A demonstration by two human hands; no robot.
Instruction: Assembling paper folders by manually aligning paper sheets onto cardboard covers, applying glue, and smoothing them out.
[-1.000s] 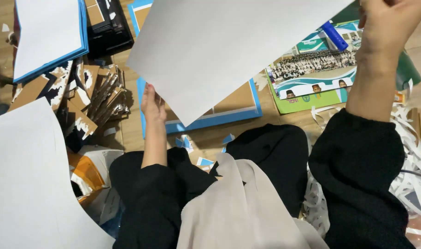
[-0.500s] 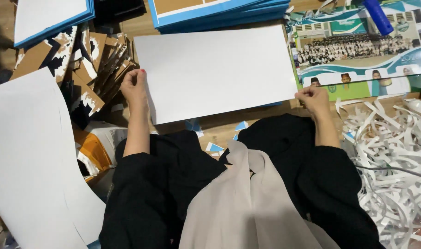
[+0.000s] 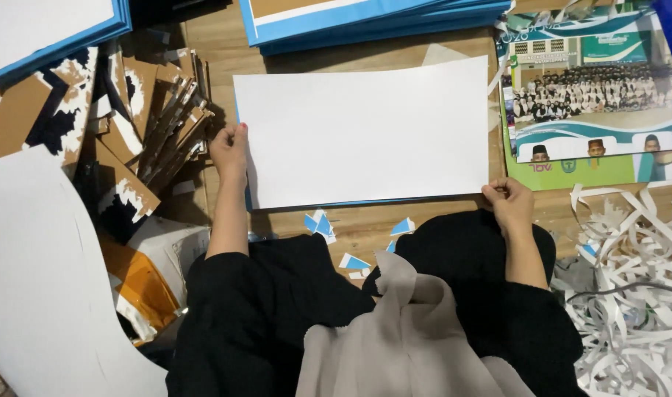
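At my far left a big curved white sheet droops over the edge of things, and above it lies a heap of torn brown cardboard scraps with dark printed patches. My left hand comes next: its fingers are curled and pressed onto the left edge of the white rectangular sheet, thumb side against the paper. That sheet lies flat on the wooden surface in front of me, squared over a blue-edged board of which only a thin rim peeks out along the bottom and left. Behind it sits a stack of blue-bordered boards. Small blue and white paper triangles are scattered just below the sheet (near my black sleeves). My right hand pinches the sheet's lower right corner between thumb and fingers. Right of that lies a printed group photo poster in green and teal, and below it a tangle of white paper strips.
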